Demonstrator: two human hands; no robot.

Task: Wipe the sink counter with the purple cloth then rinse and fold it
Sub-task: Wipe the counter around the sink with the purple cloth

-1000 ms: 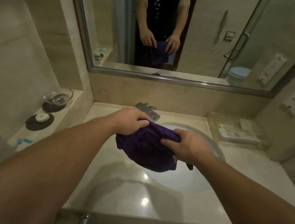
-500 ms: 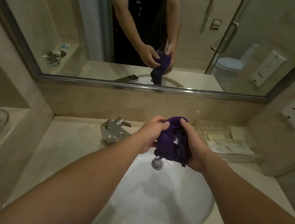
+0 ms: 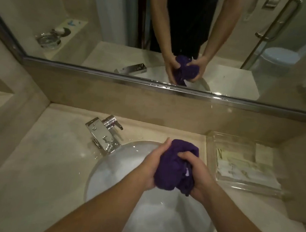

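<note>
One purple cloth, dark violet, bunched into a tight crumpled wad, folds and creases all over, a small pale tag showing on its right side. It is sitting in the air over the far right part of the white sink basin, just right of the faucet, not touching the basin as far as the view shows.

Two hands are working it. The left hand is cupping the wad's left side, fingers wrapping underneath and the thumb running up along the cloth's far left edge. The right hand is gripping the right side, fingers curling over the top of the wad and digging into the fabric. Both forearms are coming in from the near edge, bare.

One chrome faucet is standing at the far left of the basin with one lever handle on top; whether water is running, cannot tell. One beige counter is surrounding the basin, looking glossy with a few light glints. One clear tray is sitting on the counter to the right of the basin, holding pale packets, count unclear.

One mirror is running along the far wall, showing the same two hands squeezing the same cloth, plus one glass dish on a side ledge and one toilet at far right.
</note>
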